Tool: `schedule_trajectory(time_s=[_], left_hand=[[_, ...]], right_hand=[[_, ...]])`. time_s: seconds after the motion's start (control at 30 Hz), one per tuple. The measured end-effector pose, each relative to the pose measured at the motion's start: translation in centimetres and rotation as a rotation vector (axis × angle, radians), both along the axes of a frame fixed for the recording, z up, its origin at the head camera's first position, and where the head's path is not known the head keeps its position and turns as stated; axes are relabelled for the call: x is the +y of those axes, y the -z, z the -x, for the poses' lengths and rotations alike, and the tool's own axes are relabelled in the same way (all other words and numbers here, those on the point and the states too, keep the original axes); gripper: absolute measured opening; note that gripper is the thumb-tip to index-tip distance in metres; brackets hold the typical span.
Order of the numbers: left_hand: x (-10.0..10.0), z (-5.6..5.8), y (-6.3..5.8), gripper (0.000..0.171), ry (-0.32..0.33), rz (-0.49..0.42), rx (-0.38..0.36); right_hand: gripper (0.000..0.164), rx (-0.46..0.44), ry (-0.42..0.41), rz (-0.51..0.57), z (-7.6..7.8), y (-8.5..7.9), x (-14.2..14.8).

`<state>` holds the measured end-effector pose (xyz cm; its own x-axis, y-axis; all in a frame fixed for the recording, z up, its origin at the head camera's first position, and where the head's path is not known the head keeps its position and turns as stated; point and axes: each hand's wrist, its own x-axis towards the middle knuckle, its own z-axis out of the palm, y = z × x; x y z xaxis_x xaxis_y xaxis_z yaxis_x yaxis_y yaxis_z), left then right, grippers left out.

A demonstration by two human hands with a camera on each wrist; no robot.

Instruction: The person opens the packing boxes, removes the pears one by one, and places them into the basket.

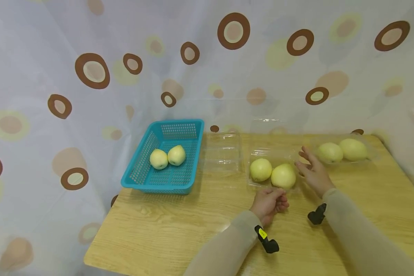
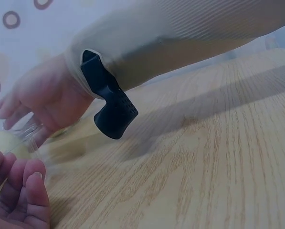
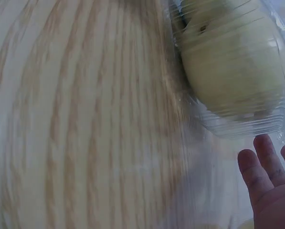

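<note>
A clear plastic box with its lid raised behind it stands before me, two pale yellow-green fruits like apples or pears inside. My left hand is just in front of this box, its fingers loosely bent and nothing seen in them; they also show in the left wrist view. To the right of the box is my right hand, fingers spread. Beyond it lies another clear box with two similar fruits. In the right wrist view, my fingertips come close to a wrapped-looking fruit; contact is unclear.
A blue plastic basket holding two pale fruits stands at the table's left. Between it and the middle box lies another clear plastic box. A patterned curtain hangs behind the wooden table.
</note>
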<state>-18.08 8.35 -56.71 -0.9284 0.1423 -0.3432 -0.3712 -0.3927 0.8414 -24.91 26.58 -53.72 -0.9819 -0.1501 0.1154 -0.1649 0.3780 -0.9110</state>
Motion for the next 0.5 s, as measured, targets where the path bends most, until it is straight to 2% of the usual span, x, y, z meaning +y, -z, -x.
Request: schedule_trajectory(time_s=[0.13,0.3,0.37,0.5], left_hand=[[0.12,0.15,-0.01,0.017,0.0,-0.015,0.016],[0.11,0.12,0.02,0.018,0.004,-0.016,0.01],[0.13,0.08,0.01,0.018,0.004,-0.014,0.008],[0.2,0.0,0.02,0.018,-0.003,-0.008,0.006]], right_hand=[[0.069,-0.009,-0.025,0.021,0.08,0.01,-0.02],[0.071,-0.128,-0.06,0.079,-0.14,0.44,-0.04],[0.073,-0.156,-0.063,0.067,-0.2,0.64,-0.02],[0.074,-0.148,-0.076,0.031,-0.12,0.97,0.01]])
